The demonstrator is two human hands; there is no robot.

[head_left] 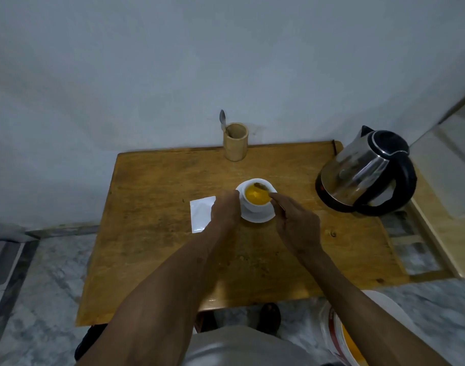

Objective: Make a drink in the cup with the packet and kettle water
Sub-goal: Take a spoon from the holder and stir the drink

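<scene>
A white cup (pixel 252 206) stands on a white saucer (pixel 261 217) in the middle of the wooden table (pixel 152 233). It holds an orange-yellow liquid. My left hand (pixel 224 210) rests against the cup's left side. My right hand (pixel 296 223) pinches the handle of a spoon (pixel 261 186) whose bowl dips into the drink. A white packet (pixel 201 212) lies flat just left of the cup, partly under my left hand. The steel and black kettle (pixel 366 173) sits on its base at the table's right edge.
A wooden holder (pixel 236 142) with one more spoon (pixel 222 118) stands at the back edge against the wall. A wooden shelf or stand (pixel 437 220) lies right of the table. A white bucket (pixel 342 336) sits on the marble floor at the lower right.
</scene>
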